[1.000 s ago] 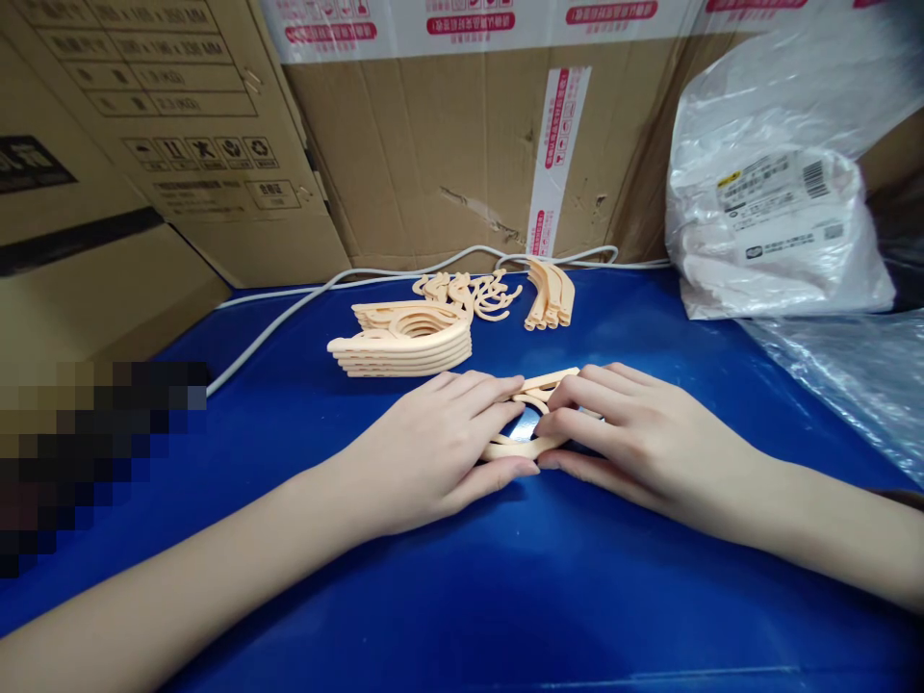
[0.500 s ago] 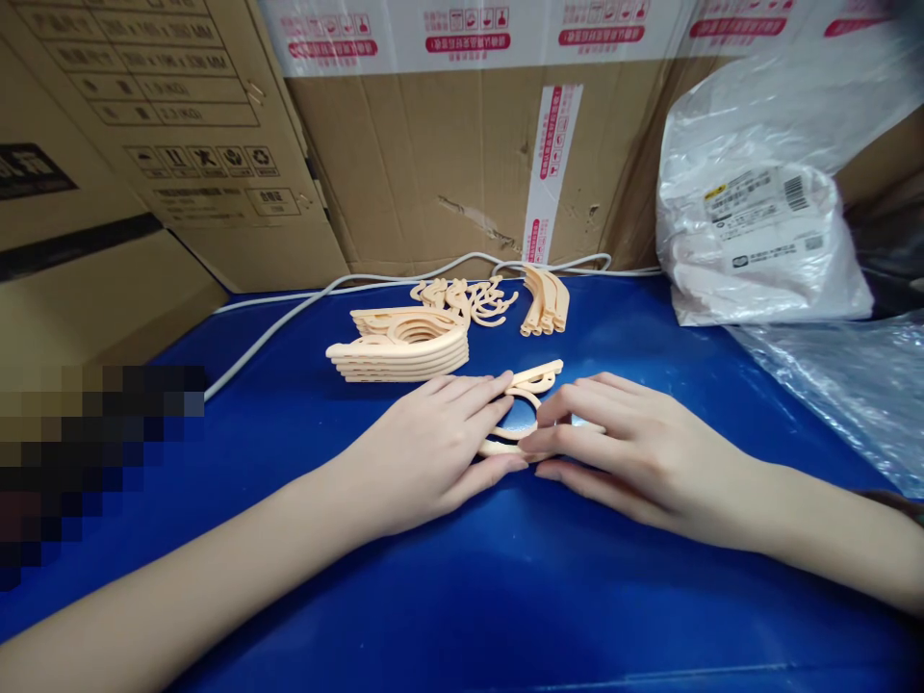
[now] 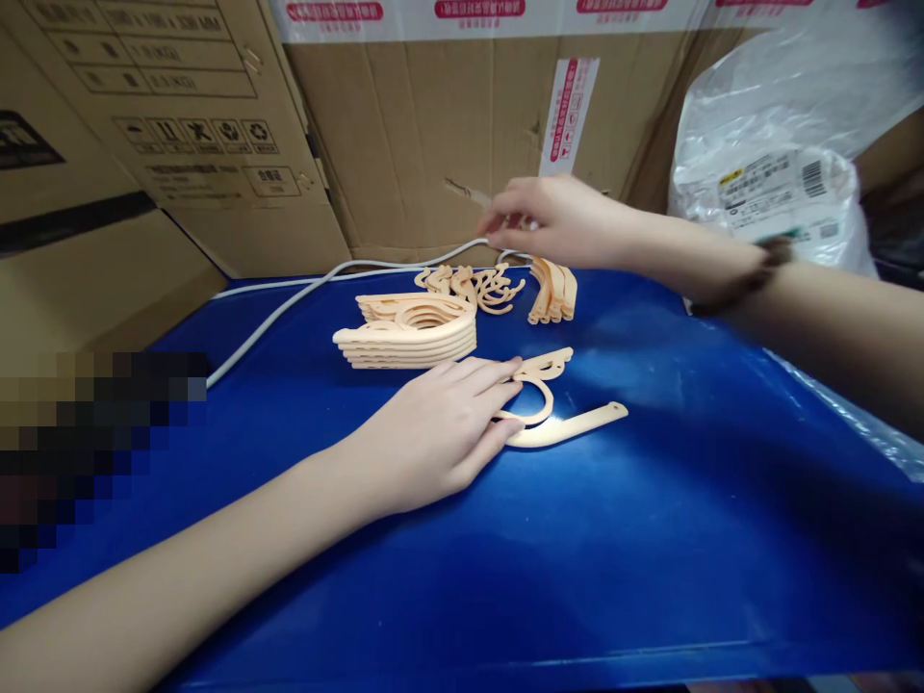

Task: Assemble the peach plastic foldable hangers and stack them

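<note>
My left hand (image 3: 454, 423) lies over a cream plastic folding hanger piece (image 3: 535, 421), thumb at its near edge and fingers across its ring. A curved arm of the piece sticks out to the right on the blue surface. My right hand (image 3: 545, 221) is raised beyond it, above the small parts, fingers bent together and slightly blurred. A bit of something pale shows under the fingers, too small to name. Below it lie loose cream hooks (image 3: 495, 289) and a bundle of curved arms (image 3: 554, 292). A stack of matching hanger pieces (image 3: 408, 342) stands left of these.
A white cable (image 3: 289, 313) runs along the back of the blue table (image 3: 462, 577). Cardboard boxes (image 3: 404, 125) rise behind and on the left. At the right is a white plastic bag (image 3: 780, 192) with a label. Clear plastic wrap (image 3: 859, 404) lies at the right edge.
My right hand has left the hanger piece and moved up and back over the small parts. My left hand remains on the piece, whose right arm is now uncovered. The view has shifted slightly.
</note>
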Motion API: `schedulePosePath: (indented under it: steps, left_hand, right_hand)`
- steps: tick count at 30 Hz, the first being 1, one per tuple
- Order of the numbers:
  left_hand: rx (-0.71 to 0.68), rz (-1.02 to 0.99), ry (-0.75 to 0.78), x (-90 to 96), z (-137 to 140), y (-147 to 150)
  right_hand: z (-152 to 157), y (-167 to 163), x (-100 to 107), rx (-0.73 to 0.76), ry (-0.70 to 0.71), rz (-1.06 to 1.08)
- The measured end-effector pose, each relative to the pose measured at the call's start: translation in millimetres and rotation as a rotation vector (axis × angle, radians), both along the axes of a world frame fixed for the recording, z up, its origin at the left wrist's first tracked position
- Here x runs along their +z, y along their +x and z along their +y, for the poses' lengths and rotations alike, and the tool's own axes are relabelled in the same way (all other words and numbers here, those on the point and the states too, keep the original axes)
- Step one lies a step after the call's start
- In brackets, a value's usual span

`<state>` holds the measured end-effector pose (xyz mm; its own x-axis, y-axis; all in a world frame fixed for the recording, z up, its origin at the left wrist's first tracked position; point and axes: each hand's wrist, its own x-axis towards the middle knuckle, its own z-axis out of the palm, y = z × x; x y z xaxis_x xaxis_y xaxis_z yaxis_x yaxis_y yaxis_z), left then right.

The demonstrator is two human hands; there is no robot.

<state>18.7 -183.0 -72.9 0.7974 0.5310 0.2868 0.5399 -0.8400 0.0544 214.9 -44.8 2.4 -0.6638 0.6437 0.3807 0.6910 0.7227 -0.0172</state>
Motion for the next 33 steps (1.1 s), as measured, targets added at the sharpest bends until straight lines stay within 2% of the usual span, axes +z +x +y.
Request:
schedulePosePath:
  steps: [4,9,17,33]
  left_hand:
    - [-0.006,-0.011,-0.011,1.3,0.3,-0.6]
    - [-0.013,-0.013,-0.015,0.3,1.0,-1.7]
    - [-0.009,0.014,0.000,-1.1,1.1,-1.2]
    - [0.000,0.029,0.003,-1.7,-1.1,-0.6]
  right_hand:
    - [39.6,-27.1,-9.5,0.003,-0.090,-0.051]
    - [56.5,-43.5,-17.3,-0.003,-0.235,-0.121]
    - [66.6,-53.3,-33.1,0.028,-0.289,-0.236]
    - [61.7,-59.8,-38.3,-0.116,-0.234,-0.207]
